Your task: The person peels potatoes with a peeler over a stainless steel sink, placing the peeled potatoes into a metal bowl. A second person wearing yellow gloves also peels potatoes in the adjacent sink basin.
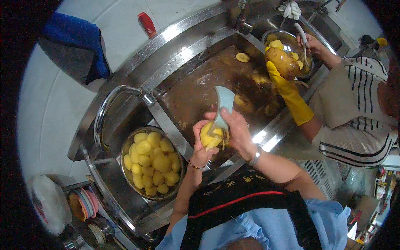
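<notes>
My left hand (pixel 201 145) grips a peeled yellow potato (pixel 207 137) above the middle sink basin. In my right hand (pixel 237 129) is a peeler with a pale blue-green handle (pixel 225 98); its head is against the potato, and strips of peel hang there. Brown water (pixel 200 84) fills the basin under both hands. A yellow cut potato piece (pixel 242 57) shows at its far side, while more yellow shapes are blurred in the murky water. To the left, a round metal bowl (pixel 124 168) full of peeled potatoes (pixel 153 165) stands in the left basin.
At right, a co-worker's yellow-gloved hand (pixel 281 86) holds a large unpeeled potato (pixel 282 63) over a metal bowl (pixel 309 70); their bare hand (pixel 309 43) holds a white-handled tool (pixel 300 32). A curved faucet (pixel 99 115) arches over the left basin. A red-handled object (pixel 147 25) lies beyond the rim.
</notes>
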Demonstrator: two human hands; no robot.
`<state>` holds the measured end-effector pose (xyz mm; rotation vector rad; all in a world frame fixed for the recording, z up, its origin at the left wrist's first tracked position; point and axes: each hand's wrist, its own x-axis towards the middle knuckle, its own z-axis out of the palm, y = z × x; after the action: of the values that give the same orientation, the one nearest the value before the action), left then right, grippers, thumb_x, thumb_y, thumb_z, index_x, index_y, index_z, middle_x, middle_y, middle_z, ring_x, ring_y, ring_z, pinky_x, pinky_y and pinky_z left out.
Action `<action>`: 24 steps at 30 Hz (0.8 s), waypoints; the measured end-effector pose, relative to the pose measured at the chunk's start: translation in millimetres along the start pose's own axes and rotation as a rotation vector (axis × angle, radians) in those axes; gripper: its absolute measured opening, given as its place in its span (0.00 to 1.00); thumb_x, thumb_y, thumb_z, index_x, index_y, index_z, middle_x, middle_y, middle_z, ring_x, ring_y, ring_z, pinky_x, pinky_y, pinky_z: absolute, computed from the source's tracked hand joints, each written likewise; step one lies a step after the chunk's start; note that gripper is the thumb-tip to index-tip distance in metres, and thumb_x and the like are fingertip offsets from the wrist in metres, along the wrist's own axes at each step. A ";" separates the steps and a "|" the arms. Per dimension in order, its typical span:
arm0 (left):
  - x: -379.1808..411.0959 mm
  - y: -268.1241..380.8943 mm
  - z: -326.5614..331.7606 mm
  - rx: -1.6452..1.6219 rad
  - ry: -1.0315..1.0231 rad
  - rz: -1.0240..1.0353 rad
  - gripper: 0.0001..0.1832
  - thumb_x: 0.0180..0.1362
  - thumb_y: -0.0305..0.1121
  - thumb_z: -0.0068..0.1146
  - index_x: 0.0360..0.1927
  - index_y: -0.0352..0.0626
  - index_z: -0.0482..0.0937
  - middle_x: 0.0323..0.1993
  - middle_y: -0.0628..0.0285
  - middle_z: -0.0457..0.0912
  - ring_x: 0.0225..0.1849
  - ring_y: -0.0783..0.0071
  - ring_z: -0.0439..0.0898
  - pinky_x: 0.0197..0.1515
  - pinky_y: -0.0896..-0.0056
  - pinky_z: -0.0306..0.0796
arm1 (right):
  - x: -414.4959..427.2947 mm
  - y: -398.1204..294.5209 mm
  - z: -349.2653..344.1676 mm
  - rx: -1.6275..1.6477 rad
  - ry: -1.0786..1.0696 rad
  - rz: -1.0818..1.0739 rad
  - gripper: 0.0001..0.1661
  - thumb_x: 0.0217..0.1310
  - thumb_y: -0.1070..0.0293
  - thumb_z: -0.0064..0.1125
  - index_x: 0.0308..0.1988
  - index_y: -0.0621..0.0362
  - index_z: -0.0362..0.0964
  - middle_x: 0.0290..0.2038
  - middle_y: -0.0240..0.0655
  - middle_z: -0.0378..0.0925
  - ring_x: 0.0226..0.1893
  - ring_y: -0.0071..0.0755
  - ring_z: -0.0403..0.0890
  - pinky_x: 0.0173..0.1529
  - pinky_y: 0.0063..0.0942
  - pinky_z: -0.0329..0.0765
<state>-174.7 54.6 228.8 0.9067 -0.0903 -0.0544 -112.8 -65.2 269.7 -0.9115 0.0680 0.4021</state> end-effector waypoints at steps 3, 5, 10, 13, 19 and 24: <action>-4.0 3.8 3.6 0.100 -0.032 0.002 0.43 0.35 0.21 0.59 0.57 0.53 0.53 0.57 0.58 0.60 0.55 0.61 0.66 0.57 0.61 0.63 | 19.7 -19.3 -17.3 0.135 0.123 0.059 0.25 0.65 0.51 0.44 0.44 0.65 0.70 0.41 0.38 0.77 0.36 0.29 0.77 0.43 0.30 0.75; -0.8 2.1 0.6 0.330 -0.088 0.138 0.42 0.38 0.22 0.60 0.57 0.48 0.50 0.58 0.55 0.58 0.56 0.60 0.64 0.59 0.61 0.61 | 16.3 -30.3 -12.7 0.203 0.168 0.081 0.26 0.65 0.52 0.45 0.46 0.66 0.69 0.42 0.39 0.77 0.36 0.31 0.78 0.43 0.30 0.75; 3.7 -3.9 6.3 0.866 0.000 0.399 0.41 0.38 0.22 0.62 0.55 0.45 0.50 0.56 0.50 0.57 0.56 0.57 0.63 0.59 0.59 0.59 | -2.6 -16.8 1.9 0.206 0.018 0.164 0.27 0.63 0.53 0.48 0.49 0.68 0.65 0.43 0.44 0.76 0.37 0.34 0.78 0.44 0.31 0.76; 3.8 5.3 12.1 0.892 -0.041 0.484 0.41 0.36 0.21 0.62 0.54 0.46 0.51 0.55 0.48 0.58 0.57 0.56 0.63 0.59 0.58 0.58 | 13.2 -28.0 -11.3 0.268 0.145 0.142 0.24 0.63 0.55 0.48 0.49 0.65 0.65 0.42 0.43 0.77 0.36 0.35 0.79 0.42 0.31 0.77; 6.5 -4.0 3.4 0.872 -0.014 0.384 0.40 0.37 0.24 0.64 0.54 0.45 0.52 0.53 0.50 0.60 0.55 0.59 0.64 0.57 0.59 0.60 | 3.5 -23.5 3.6 0.201 0.125 0.260 0.21 0.64 0.56 0.48 0.44 0.63 0.70 0.37 0.42 0.79 0.29 0.32 0.79 0.38 0.30 0.77; 14.8 -12.7 -16.2 1.015 0.061 0.059 0.35 0.42 0.32 0.65 0.53 0.46 0.59 0.49 0.47 0.66 0.52 0.54 0.68 0.54 0.59 0.63 | 40.3 6.0 -81.0 0.058 0.402 0.106 0.13 0.63 0.62 0.49 0.43 0.60 0.65 0.33 0.33 0.79 0.29 0.26 0.77 0.33 0.26 0.73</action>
<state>-158.5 58.2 209.6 1.9173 -0.0866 0.0851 -68.8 -112.7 206.2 -0.9227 0.4950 0.3081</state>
